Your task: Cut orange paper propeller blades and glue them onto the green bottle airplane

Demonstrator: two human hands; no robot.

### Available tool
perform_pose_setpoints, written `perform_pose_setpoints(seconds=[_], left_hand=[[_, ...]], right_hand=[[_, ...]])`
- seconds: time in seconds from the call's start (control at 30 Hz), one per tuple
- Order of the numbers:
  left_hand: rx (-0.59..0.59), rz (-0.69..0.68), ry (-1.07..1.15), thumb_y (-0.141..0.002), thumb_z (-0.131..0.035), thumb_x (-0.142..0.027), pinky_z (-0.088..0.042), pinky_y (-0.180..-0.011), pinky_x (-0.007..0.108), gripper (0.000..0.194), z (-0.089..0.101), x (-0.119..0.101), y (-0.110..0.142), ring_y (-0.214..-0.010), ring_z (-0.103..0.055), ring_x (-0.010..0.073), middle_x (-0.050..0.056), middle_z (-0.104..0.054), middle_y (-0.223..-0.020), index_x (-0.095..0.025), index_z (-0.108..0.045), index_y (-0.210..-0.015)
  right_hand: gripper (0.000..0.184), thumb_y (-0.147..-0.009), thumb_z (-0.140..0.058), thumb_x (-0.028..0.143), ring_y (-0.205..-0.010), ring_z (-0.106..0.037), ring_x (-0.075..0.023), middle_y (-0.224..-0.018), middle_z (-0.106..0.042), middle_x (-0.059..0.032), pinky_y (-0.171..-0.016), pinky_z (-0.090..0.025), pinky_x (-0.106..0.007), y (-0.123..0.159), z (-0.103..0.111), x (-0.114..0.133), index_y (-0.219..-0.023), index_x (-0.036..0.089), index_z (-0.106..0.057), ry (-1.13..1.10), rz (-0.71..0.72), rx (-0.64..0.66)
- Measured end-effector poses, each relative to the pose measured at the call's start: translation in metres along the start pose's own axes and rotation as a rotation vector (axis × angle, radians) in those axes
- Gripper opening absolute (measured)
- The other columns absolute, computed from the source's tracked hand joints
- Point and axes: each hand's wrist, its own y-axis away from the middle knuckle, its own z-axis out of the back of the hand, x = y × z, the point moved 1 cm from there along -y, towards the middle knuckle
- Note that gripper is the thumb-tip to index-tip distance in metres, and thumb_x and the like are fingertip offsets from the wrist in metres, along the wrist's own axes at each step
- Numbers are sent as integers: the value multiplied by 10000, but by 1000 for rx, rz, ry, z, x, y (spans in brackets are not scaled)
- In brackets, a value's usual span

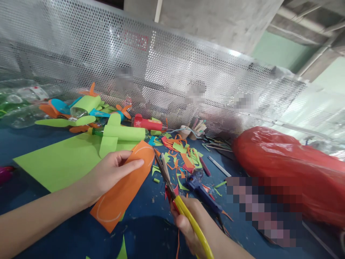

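My left hand (111,171) is closed on a strip of orange paper (126,187) marked with a pale curved pencil line, holding it up over the blue table. My right hand (192,223) grips yellow-handled scissors (172,190); the blades are parted and their tips touch the paper's upper right edge. A large green paper sheet (61,160) lies flat beneath and behind the left hand.
Paper planes on plastic bottles (118,135) in green, orange, blue and red stand at the back by a perforated metal screen (161,72). Coloured paper scraps (182,154), a blue glue gun (203,192) and a red plastic bag (285,169) lie to the right.
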Motion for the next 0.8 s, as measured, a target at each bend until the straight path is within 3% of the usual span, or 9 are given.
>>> perform_pose_setpoints(seconds=[0.17, 0.27, 0.33, 0.4, 0.43, 0.5, 0.57, 0.7, 0.8], left_hand=[[-52, -161, -431, -821, -576, -498, -497, -657, 333, 305, 12, -5, -7, -717, -645, 225, 13, -689, -772, -219, -663, -907], [-308, -418, -698, -799, -614, -395, -468, -832, 401, 354, 17, -6, -9, -911, -614, 259, 60, -666, -976, -208, -578, -1098], [-461, -631, -815, -788, -618, -328, -430, -889, 413, 268, 13, -8, -3, -967, -577, 266, 79, -640, -979, -191, -579, -1015], [-392, -704, -801, -821, -574, -310, -447, -813, 364, 107, 3, -9, 7, -834, -586, 230, 39, -625, -805, -206, -592, -837], [-240, -632, -746, -850, -542, -322, -456, -733, 327, 142, -4, -7, 12, -732, -589, 201, 19, -619, -734, -213, -597, -778], [80, -314, -547, -884, -499, -376, -447, -605, 279, 255, -21, -1, 21, -610, -586, 170, 2, -616, -639, -212, -619, -731], [298, -24, -251, -886, -485, -428, -449, -568, 261, 265, -36, 9, 27, -609, -595, 162, 6, -629, -666, -202, -625, -887], [348, 138, 292, -816, -572, -526, -425, -508, 252, 483, -53, 27, 26, -557, -551, 141, -37, -548, -700, -232, -400, -1158], [224, -30, 427, -812, -606, -515, -431, -574, 268, 409, -48, 32, 19, -666, -565, 145, -13, -529, -838, -254, -410, -1059]], right_hand=[[650, -770, -290, 833, -501, -233, -80, -575, -277, 60, -401, -172, -222, -3, 4, 1, -652, 197, -361, -22, -30, 19], [627, -776, -304, 824, -401, -278, -51, -545, -289, 75, -329, -205, -178, -3, 5, -4, -677, 208, -360, -79, -111, 41], [612, -785, -305, 814, -342, -320, -45, -528, -318, 80, -289, -254, -158, -2, 3, -10, -703, 210, -368, -127, -160, 58], [597, -800, -316, 797, -318, -345, -46, -515, -337, 82, -273, -279, -152, -1, 1, -14, -716, 209, -378, -150, -171, 55], [592, -805, -321, 790, -315, -342, -45, -508, -334, 84, -271, -276, -150, -1, 1, -14, -719, 208, -382, -155, -162, 49], [591, -804, -330, 789, -314, -315, -41, -499, -317, 90, -272, -258, -151, -1, -1, -13, -725, 207, -390, -167, -130, 42], [602, -785, -342, 804, -322, -280, -37, -501, -308, 91, -276, -243, -158, -1, -2, -10, -725, 207, -391, -193, -80, 48], [649, -732, -327, 854, -390, -282, -58, -512, -336, 65, -317, -242, -179, -3, -3, -1, -683, 210, -385, -193, 86, 76], [700, -665, -305, 907, -427, -332, -85, -509, -373, 42, -357, -282, -201, -2, -3, 2, -659, 213, -396, -190, 124, 66]])
